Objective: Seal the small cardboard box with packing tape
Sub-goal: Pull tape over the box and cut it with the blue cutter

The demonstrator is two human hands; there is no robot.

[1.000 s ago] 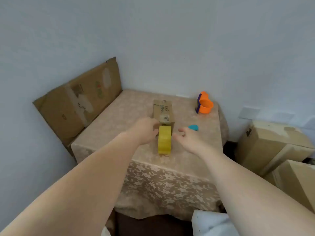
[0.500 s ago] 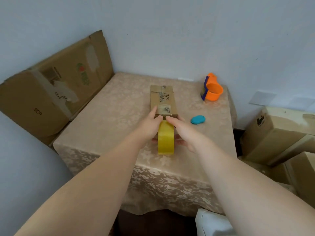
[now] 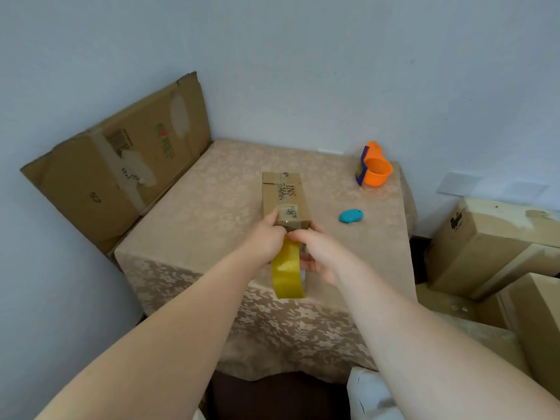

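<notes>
The small cardboard box (image 3: 285, 200) lies lengthwise near the middle of the counter (image 3: 212, 213), which is draped in a beige cloth with a pale flower pattern. Its top carries the printed letters "INS" beside smaller print too blurred to read, and patches of old tape with a torn label cross it.

At the box's near end both hands meet. The left hand (image 3: 263, 241) presses against the box's near left corner, fingers (image 3: 272, 215) curled onto its edge. The right hand (image 3: 318, 256) holds the yellow roll of packing tape (image 3: 288, 272) upright just in front of the box, fingers wrapped around the roll, thumb and forefinger pinched at its top where it meets the box end.

To the right on the cloth lie a small teal oval object (image 3: 351, 215) and, farther back, an orange tape dispenser (image 3: 374, 168) with a purple side.

A flattened carton (image 3: 115, 168) with red and green lettering that cannot be read leans on the pale blue wall (image 3: 303, 71) to the left. More cardboard boxes (image 3: 485, 253) stand stacked on the right.
</notes>
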